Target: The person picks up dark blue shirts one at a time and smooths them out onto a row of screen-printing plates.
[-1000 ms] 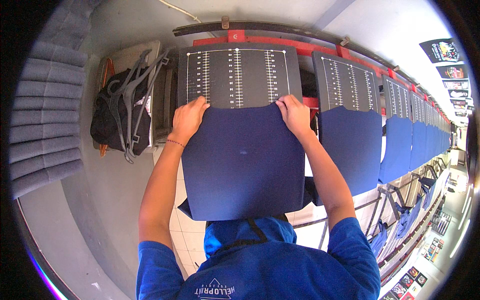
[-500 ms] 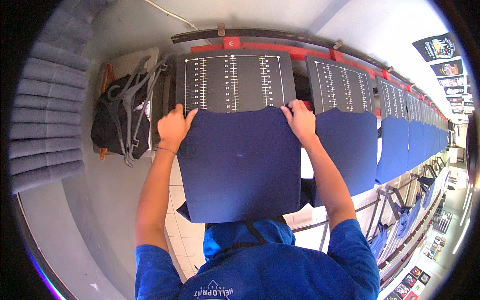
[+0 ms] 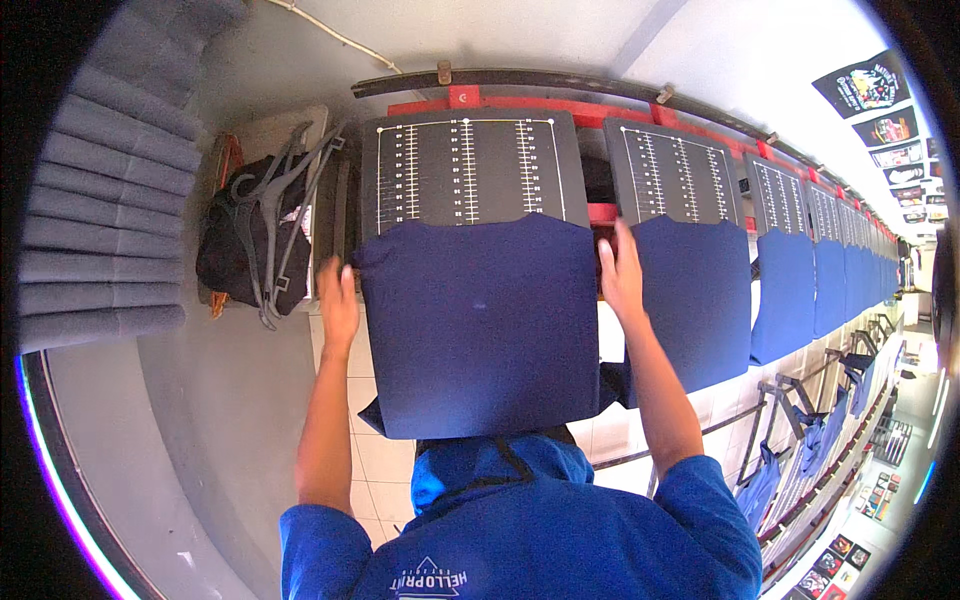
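Left hand (image 3: 341, 298): Fingers extended and parted from the thumb, it is poised just beside the garment's left edge, nothing seen in its grasp; whether skin meets cloth cannot be told.
Right hand (image 3: 621, 270): Similarly loose, fingers pointing away from the wearer and thumb apart, it hovers by the opposite edge, with no cloth visibly pinched.
Navy shirt (image 3: 480, 330): Spread between the two hands, it covers the near part of a black board (image 3: 430, 170), its neckline lying a little beyond the fingertips.
Board markings: White ruled scales run up the bare section, farther out than either hand.
Next station: Right of the right hand, a second navy shirt (image 3: 695, 305) dresses another board (image 3: 680, 170), first in a receding row.
Wall side: Grey hangers (image 3: 258, 200) lie against dark cloth (image 3: 225, 255), left of the left hand.
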